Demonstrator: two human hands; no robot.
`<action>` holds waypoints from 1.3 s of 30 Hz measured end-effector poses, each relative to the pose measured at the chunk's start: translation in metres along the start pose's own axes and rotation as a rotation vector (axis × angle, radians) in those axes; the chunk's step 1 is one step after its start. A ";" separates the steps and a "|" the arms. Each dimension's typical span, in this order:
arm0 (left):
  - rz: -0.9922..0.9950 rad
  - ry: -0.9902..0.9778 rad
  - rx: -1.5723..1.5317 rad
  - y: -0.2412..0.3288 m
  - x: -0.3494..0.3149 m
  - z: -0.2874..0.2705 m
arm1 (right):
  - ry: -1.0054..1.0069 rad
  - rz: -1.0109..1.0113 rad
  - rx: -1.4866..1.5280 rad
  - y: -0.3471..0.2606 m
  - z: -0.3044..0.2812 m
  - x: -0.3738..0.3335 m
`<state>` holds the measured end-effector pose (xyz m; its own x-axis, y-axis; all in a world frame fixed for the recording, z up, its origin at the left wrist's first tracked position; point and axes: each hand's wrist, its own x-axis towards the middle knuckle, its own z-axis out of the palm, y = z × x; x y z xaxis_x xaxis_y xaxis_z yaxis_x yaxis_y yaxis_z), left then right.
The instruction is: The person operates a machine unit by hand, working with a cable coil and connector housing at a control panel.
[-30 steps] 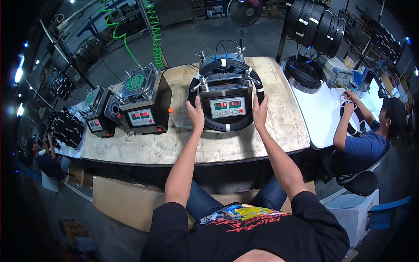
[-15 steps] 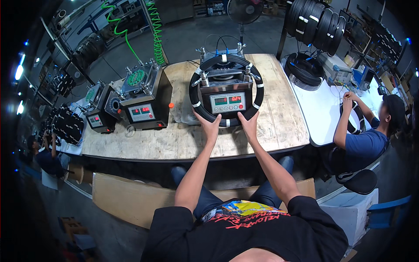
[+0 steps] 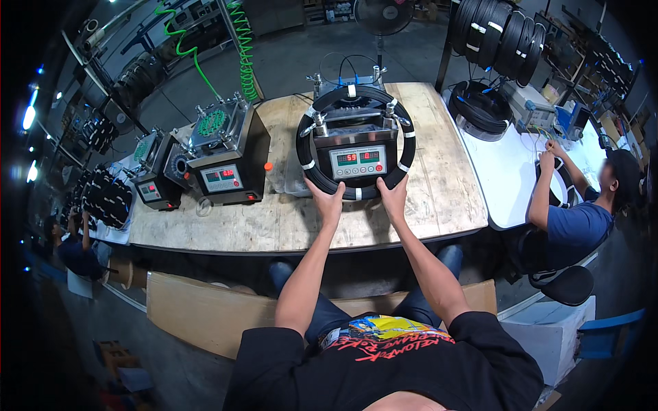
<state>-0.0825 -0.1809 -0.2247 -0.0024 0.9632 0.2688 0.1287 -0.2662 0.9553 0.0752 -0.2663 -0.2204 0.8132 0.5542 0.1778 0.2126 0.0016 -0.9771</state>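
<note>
A black cable coil (image 3: 409,147), bound with white ties, leans upright around the front of a metal polishing machine (image 3: 356,147) with a lit red display. Both hands grip its lower edge: my left hand (image 3: 327,201) at the lower left and my right hand (image 3: 393,198) at the lower right, thumbs on the near side and the other fingers hidden behind. The machine's control panel shows through the middle of the ring. Thin cables with blue connectors rise above the machine's top, behind the coil.
Two more machines (image 3: 226,154) (image 3: 156,171) with green discs on top stand left on the wooden table (image 3: 439,171). An orange cap (image 3: 268,166) is near one. At right, a co-worker (image 3: 579,205) sits by a white table (image 3: 504,198) with coils. Cardboard (image 3: 205,308) lies below.
The digits on the machines' displays have changed. My hands and the coil stay almost where they were; the co-worker's hands on the right have shifted slightly.
</note>
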 end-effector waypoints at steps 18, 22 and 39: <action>0.009 -0.079 -0.107 0.044 0.084 -0.037 | -0.218 0.020 0.164 -0.034 -0.042 0.075; -0.114 -0.110 -0.195 0.048 0.120 -0.033 | -0.192 -0.111 0.138 -0.054 -0.035 0.109; -0.207 0.060 -0.077 0.079 0.132 -0.006 | 0.068 -0.151 -0.226 -0.092 -0.014 0.138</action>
<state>-0.0783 -0.0748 -0.1128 -0.0801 0.9943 0.0706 0.0431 -0.0673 0.9968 0.1754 -0.2014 -0.1041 0.7961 0.5045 0.3341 0.4434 -0.1106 -0.8895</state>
